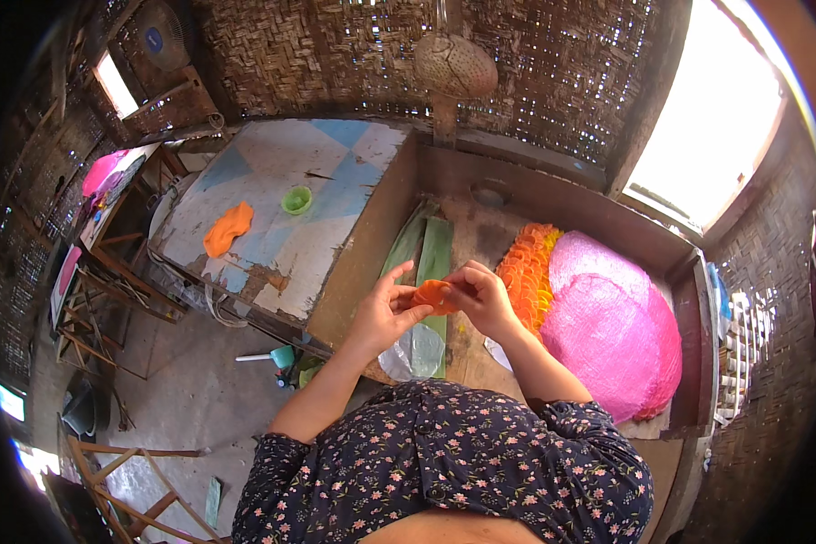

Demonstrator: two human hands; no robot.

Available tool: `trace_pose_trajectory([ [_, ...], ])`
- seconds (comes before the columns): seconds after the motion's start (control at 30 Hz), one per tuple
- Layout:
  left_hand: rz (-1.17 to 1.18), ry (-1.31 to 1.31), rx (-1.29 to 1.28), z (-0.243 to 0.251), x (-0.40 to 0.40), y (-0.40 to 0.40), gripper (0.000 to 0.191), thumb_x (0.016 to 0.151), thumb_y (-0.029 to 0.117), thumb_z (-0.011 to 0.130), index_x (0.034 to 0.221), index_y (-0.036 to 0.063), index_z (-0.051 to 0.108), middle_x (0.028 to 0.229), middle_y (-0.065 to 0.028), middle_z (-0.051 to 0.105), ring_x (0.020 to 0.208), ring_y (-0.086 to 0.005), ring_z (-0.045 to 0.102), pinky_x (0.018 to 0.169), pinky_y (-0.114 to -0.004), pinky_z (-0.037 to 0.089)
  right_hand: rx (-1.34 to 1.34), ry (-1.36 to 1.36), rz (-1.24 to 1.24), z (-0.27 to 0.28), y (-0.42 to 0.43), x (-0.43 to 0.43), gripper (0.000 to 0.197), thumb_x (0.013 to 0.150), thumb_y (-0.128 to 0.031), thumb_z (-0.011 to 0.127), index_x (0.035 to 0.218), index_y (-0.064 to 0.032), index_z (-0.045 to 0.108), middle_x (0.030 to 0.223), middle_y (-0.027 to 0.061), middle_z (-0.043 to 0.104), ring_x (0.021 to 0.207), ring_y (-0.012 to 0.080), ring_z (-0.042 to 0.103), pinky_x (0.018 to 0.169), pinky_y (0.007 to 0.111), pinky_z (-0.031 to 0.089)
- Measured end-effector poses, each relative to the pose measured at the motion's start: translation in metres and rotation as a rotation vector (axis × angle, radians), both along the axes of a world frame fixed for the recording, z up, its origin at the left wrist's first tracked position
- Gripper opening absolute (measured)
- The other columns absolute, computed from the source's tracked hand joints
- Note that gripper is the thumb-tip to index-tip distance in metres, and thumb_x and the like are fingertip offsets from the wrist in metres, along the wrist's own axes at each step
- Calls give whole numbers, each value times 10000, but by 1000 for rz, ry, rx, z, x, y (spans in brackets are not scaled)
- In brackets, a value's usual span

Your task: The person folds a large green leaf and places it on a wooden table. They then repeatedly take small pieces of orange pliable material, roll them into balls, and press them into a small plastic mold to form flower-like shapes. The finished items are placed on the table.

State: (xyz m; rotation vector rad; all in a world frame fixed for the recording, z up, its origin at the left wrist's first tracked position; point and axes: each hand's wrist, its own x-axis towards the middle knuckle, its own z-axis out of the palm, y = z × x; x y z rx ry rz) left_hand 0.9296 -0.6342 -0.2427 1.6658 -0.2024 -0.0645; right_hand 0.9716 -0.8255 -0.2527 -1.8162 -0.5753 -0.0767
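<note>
My left hand (pixel 389 314) pinches one edge of a small, thin orange piece (pixel 430 294), with its index finger raised. The fingertips of my right hand (pixel 477 294) grip the opposite edge. The piece looks soft and dough-like and hangs above green leaf strips (pixel 436 251) in a wooden tray. Just right of my right hand lie many overlapping orange petal-like discs (pixel 519 272), with yellow ones (pixel 538 307) along their edge. Large pink rounded sheets (pixel 602 333) lie beside them. Below my hands rests a clear plastic sheet (pixel 413 353).
The tray's raised wooden rim (pixel 530 180) runs along the back and right. At left, a worn painted board (pixel 272 170) holds an orange dough lump (pixel 228 229) and a green cup (pixel 296 200). A white-handled dipper (pixel 272 356) lies below it. A wooden frame (pixel 136 489) stands at lower left.
</note>
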Motion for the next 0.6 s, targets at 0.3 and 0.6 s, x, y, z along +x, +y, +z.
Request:
trace_pose_trajectory([
  [0.3, 14, 154, -457, -2, 1, 4, 648, 805, 5, 637, 1358, 62, 305, 1102, -118, 568, 970, -149, 569, 828, -288, 486, 817, 858, 259, -7, 8, 4, 152, 891, -147, 569, 979, -24, 550, 928, 52, 588, 844, 148, 591, 751, 297, 486],
  [0.6, 167, 151, -583, -12, 4, 15, 607, 813, 39, 649, 1329, 12, 329, 1094, -138, 587, 965, -168, 586, 839, -301, 494, 472, 567, 191, 2, 29, 10, 154, 880, -116, 579, 984, -4, 564, 880, 43, 611, 812, 107, 581, 723, 245, 467],
])
